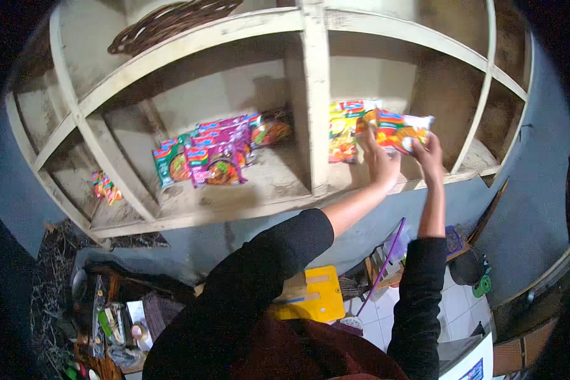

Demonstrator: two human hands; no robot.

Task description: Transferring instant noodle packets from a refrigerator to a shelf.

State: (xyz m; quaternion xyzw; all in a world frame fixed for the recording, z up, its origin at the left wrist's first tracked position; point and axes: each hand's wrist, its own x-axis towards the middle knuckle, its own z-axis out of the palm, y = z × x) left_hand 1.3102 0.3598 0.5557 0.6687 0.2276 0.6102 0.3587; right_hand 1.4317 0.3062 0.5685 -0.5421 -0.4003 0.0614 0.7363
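My left hand and my right hand grip a red, yellow and white instant noodle packet between them, inside the right-middle compartment of a white wooden shelf. The left hand is at the packet's left part and the right hand at its lower right corner; some fingers are hidden behind it. Just left of it lie yellow noodle packets, partly covered. Across the divider, the wide compartment holds several purple noodle packets, a green one and a dark one.
Small orange-red packets sit in the far left compartment. A woven brown tray rests on the upper shelf. Below are a yellow board, a purple stick, a cluttered wooden surface and white floor tiles.
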